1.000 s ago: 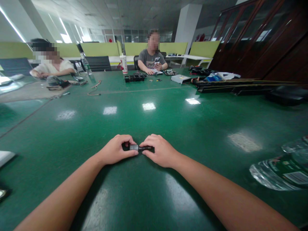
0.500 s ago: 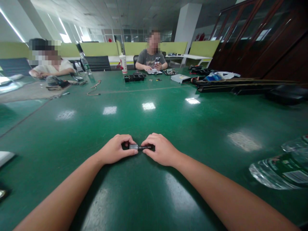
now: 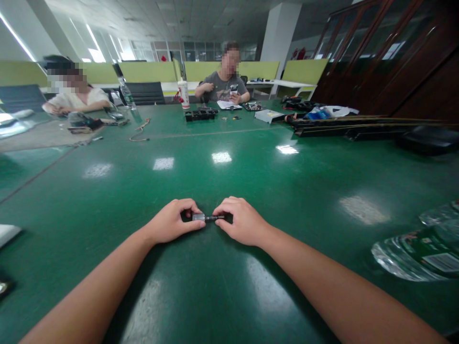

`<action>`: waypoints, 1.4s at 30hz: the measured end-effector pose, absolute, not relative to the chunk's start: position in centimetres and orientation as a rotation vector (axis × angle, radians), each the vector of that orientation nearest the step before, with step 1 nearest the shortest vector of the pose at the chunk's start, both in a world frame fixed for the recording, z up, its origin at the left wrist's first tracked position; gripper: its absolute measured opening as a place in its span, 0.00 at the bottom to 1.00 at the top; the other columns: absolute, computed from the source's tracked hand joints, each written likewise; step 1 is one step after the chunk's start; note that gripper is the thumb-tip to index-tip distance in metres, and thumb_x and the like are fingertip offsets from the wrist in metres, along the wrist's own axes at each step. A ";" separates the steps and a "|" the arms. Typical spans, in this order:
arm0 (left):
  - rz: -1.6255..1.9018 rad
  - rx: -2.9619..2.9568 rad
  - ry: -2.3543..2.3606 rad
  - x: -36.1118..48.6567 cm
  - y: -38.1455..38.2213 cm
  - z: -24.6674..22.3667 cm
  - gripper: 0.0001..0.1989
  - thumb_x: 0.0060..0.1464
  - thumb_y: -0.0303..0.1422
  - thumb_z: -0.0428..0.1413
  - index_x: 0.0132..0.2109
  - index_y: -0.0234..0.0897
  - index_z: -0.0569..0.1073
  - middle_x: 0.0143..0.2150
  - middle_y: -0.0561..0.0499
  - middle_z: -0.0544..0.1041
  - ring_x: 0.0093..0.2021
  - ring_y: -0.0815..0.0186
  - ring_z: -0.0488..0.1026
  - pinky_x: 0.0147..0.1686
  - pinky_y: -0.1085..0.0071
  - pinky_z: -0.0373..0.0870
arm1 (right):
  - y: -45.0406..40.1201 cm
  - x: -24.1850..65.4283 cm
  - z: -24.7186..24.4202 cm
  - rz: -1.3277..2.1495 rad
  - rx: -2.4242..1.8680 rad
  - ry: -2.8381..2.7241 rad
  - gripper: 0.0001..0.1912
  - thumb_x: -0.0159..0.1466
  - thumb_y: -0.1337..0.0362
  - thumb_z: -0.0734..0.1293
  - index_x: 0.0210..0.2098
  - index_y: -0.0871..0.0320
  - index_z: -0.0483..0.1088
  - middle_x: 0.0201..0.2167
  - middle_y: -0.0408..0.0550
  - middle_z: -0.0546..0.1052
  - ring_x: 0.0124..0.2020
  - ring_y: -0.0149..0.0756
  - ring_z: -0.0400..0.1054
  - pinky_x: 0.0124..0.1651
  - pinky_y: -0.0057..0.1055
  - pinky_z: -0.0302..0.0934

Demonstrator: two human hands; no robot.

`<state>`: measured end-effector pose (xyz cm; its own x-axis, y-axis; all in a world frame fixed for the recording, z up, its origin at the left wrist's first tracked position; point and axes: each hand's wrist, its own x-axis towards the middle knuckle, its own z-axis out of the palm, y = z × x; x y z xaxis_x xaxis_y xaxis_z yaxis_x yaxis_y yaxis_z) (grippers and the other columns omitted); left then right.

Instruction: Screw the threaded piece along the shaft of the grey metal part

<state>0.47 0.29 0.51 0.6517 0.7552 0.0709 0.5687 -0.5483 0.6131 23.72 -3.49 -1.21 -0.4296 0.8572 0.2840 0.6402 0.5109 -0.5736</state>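
Small part: a small grey metallic-looking cylinder (image 3: 198, 217) with a thin, dark, ridged shaft (image 3: 212, 218) at its right end; it lies level between the two hands, over the near middle of the table.
Left grip: the left hand (image 3: 168, 220) holds the cylinder, thumb on the near side, fingers on the far side.
Right grip: the right hand (image 3: 242, 222) has thumb and fingertips drawn narrow on either side of the shaft – whether they press on it, I cannot tell.
Slip risk: the shaft looks slim, so a loose pinch could slide along the ridges or let it tip.
Roll risk: the cylinder looks round; if dropped on the glossy green tabletop (image 3: 201, 179), it would probably roll.
Right edge: a clear plastic bottle with a green label (image 3: 412, 253) lies on its side, well apart from the right hand.
Left edge: a flat white object (image 3: 9, 234), cut off by the view.
In the way: nothing stands between the hands and the part.
Far side: long black strips (image 3: 322, 129), a blocky black component (image 3: 201, 115) and a thin tan cord (image 3: 139, 131).
Beyond: two seated people – one holds a phone (image 3: 234, 90).
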 end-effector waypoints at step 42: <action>0.419 2.251 1.114 0.1 0.2 0.7 0.14 0.53 0.44 0.61 0.36 0.36 0.76 0.32 0.52 0.76 0.34 0.63 0.73 0.35 0.69 0.66 | -3.1 25.0 -0.4 0.433 -1.407 -2.145 0.06 0.57 0.71 0.70 0.34 0.56 0.77 0.34 0.45 0.77 0.38 0.36 0.69 0.44 0.34 0.60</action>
